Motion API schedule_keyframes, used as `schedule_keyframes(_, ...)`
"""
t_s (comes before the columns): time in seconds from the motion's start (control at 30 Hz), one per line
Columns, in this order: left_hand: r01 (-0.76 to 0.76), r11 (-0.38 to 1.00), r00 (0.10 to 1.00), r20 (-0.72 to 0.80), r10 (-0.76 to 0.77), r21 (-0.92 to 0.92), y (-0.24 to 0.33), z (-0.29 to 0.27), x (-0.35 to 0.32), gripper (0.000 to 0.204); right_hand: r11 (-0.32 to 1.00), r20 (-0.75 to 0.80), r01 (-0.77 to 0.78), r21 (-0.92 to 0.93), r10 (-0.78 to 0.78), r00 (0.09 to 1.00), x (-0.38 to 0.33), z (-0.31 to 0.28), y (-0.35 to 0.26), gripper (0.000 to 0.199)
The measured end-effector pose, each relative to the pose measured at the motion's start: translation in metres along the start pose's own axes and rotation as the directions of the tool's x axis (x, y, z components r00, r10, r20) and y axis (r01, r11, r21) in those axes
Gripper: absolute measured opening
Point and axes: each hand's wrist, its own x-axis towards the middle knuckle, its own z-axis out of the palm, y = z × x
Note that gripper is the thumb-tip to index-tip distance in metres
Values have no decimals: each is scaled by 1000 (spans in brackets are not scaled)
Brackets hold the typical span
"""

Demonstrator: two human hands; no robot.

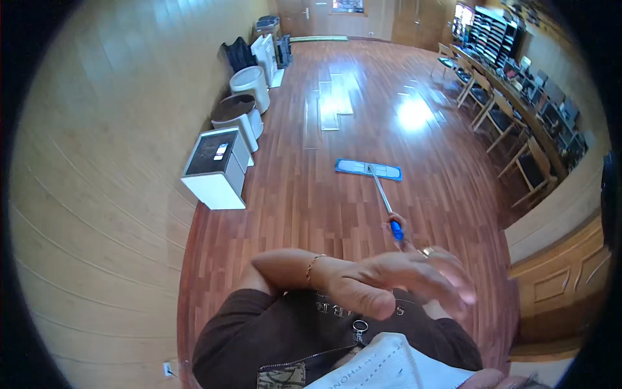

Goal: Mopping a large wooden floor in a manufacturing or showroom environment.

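Observation:
A flat mop with a blue-edged, pale head (368, 169) lies on the wooden floor ahead of me. Its thin metal handle (381, 193) runs back toward my body and ends in a blue grip (396, 230). Around that grip my right hand (402, 223) is closed, partly hidden behind the other hand. Raised across my chest, close to the camera, is my left hand (395, 275), with a bracelet on the wrist and a ring. Its thumb stands apart from the stretched fingers, which are slightly blurred, and I see nothing in it.
Along the left wall stand a small white cabinet (217, 188), a round-topped white stool (249, 80) and other pieces. Wooden chairs (532, 170) line a long desk (512, 97) on the right. A wooden door (560, 282) is at the near right. Light glares off the floor (285, 194).

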Motion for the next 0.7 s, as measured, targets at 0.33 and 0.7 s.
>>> schedule_keyframes(0.33,-336,833,877,176,447,-439,46,-42,5,66,988,-506,48,-144,-115,855,-138,5,-103,30)
schedule_keyframes(0.7,-147,492,880,114,462,-858,23,-45,-1,67,935,-904,11,-355,-347,249,-282,40,-211,16)
